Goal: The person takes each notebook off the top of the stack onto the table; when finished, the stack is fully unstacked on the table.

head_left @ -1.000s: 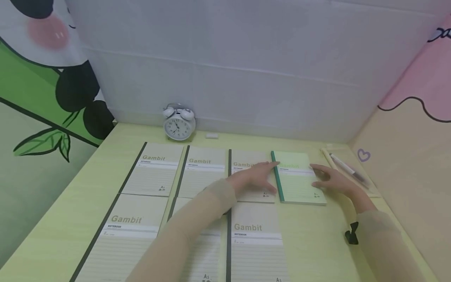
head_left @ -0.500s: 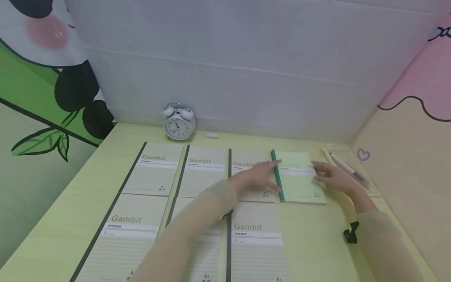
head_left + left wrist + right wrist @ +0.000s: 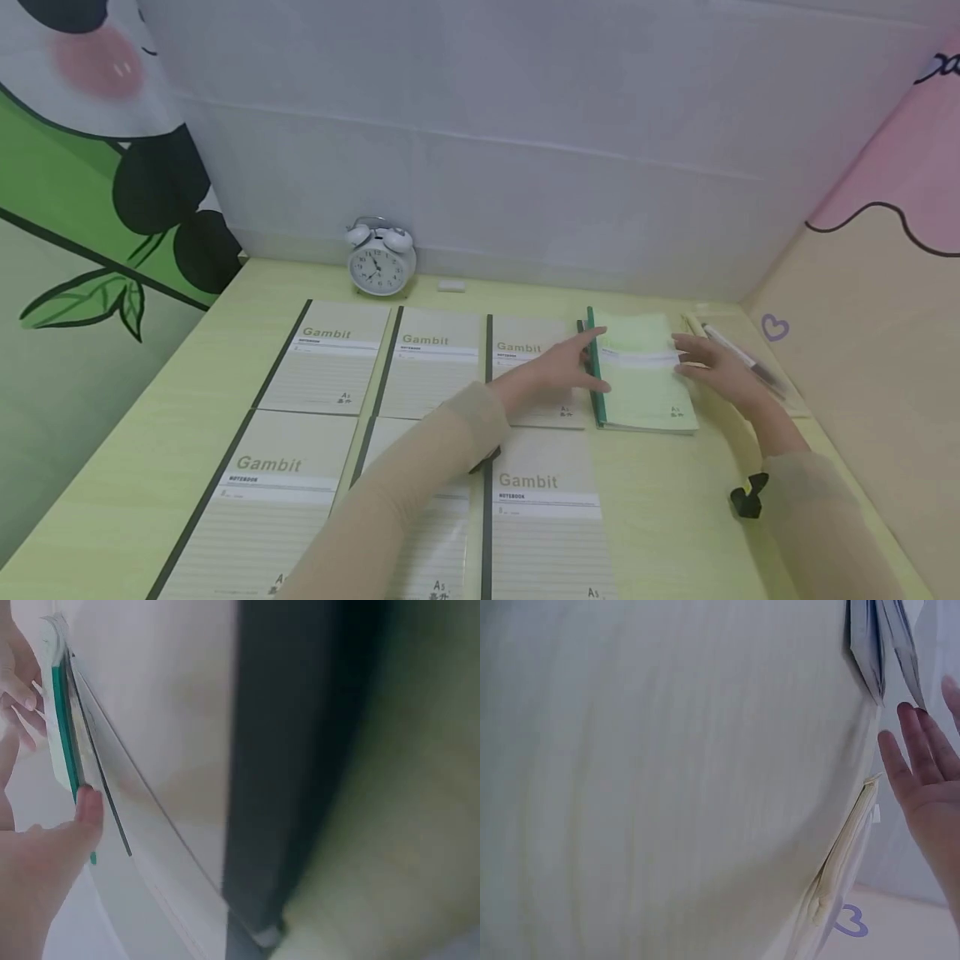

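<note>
A green notebook [image 3: 637, 392] with a dark green spine lies at the right end of the back row, its far part raised and its cover slightly bowed. My left hand [image 3: 558, 367] holds it at the spine, fingers at the upper part and thumb lower down. At the opposite edge, my right hand [image 3: 716, 367] has its fingertips on the notebook. The right wrist view shows the fingers [image 3: 922, 761] beside the notebook's lifted edge [image 3: 901, 645], above a second layer. A dark spine strip [image 3: 581, 330] of another notebook shows just left of the green one.
Several white notebooks [image 3: 337, 387] with dark spines lie in two rows. A white alarm clock [image 3: 381, 265] and an eraser [image 3: 451, 286] stand by the back wall. At the right is a clear pouch [image 3: 787, 404] holding a pen [image 3: 723, 342].
Both hands have shifted slightly up and right with the green notebook. Its far part has risen, its cover has bowed, and a dark spine beneath it has come into view.
</note>
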`<state>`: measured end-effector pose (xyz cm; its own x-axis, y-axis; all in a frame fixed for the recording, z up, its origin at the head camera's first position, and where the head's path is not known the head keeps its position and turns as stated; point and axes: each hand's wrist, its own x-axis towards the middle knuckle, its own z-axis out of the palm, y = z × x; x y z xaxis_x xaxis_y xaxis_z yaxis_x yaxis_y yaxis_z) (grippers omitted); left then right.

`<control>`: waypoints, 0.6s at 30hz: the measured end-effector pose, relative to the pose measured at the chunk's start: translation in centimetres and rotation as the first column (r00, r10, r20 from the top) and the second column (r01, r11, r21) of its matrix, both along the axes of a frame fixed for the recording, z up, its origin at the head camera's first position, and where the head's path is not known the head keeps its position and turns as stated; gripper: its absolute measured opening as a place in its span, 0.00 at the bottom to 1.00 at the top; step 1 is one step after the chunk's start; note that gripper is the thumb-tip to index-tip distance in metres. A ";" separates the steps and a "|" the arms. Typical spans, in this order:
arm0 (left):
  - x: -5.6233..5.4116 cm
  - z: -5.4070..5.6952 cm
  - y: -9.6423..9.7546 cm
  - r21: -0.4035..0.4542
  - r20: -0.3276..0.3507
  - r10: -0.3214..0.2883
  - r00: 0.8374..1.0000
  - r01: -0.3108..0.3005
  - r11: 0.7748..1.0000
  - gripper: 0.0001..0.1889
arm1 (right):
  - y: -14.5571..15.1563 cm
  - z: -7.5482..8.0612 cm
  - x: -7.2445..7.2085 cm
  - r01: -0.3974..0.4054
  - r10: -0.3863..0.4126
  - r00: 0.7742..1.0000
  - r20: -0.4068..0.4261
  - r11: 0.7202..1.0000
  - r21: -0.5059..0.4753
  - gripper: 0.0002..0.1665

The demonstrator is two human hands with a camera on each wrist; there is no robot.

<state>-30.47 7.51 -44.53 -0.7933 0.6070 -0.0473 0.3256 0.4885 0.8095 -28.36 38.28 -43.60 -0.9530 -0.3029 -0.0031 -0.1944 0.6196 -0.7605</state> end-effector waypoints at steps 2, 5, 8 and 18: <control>0.1 0.2 0.2 0.055 0.024 0.035 0.999 -0.037 0.998 0.53 | 0.1 0.1 0.1 0.024 -0.024 1.000 0.009 0.999 -0.038 0.37; 0.2 0.5 0.5 0.120 0.053 0.081 0.995 -0.087 0.989 0.52 | 0.1 0.5 0.3 0.049 -0.048 0.998 0.031 0.997 -0.057 0.39; 0.3 0.8 0.7 0.167 0.058 0.115 0.992 -0.124 0.978 0.52 | 0.1 0.8 0.6 0.060 -0.056 0.998 0.042 0.995 -0.083 0.39; 0.3 1.6 0.5 0.238 0.054 0.131 0.990 -0.140 0.961 0.50 | 0.3 2.0 0.7 0.028 -0.032 0.999 -0.033 0.994 -0.110 0.38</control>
<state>-30.20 7.98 -42.94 -0.8694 0.4910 0.0559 0.2371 0.3151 0.9190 -27.66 38.54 -41.56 -0.9607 -0.2708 0.0617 -0.2044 0.5388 -0.8172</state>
